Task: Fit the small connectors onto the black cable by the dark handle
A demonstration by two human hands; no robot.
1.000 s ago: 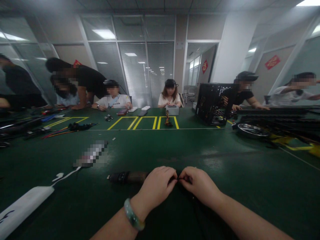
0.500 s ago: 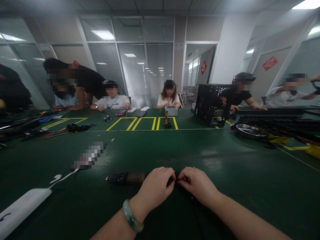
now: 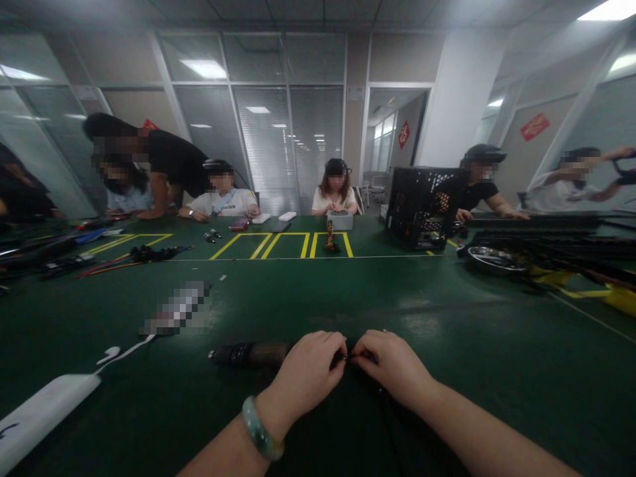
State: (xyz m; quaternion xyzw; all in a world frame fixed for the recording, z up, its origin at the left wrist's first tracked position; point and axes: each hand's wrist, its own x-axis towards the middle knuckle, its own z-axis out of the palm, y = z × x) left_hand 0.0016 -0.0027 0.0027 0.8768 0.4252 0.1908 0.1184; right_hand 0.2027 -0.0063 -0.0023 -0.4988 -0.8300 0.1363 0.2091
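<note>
My left hand (image 3: 313,368), with a green bangle (image 3: 261,429) at the wrist, is closed in a pinch. My right hand (image 3: 395,368) pinches just opposite it, the fingertips of both almost meeting. Between them sits something small and dark, mostly covered by the fingers; its kind is unclear. A dark cylindrical object (image 3: 248,354) with a ringed, stepped end lies on the green table (image 3: 308,298), sticking out left from behind my left hand. Whether it joins what I hold is hidden. Something dark and slender, hard to see, trails below my right hand.
A white power strip (image 3: 47,414) with a cable lies at left, near a blurred-out object (image 3: 179,308). Across the table stand a black computer case (image 3: 422,209) and a grey box (image 3: 340,220). Cables (image 3: 154,253) lie far left, dark metal parts (image 3: 556,248) far right. Several people work around the table.
Both hands stay in nearly the same pinch. The whole view has shifted very slightly; the dark cylindrical object appears a touch further left.
</note>
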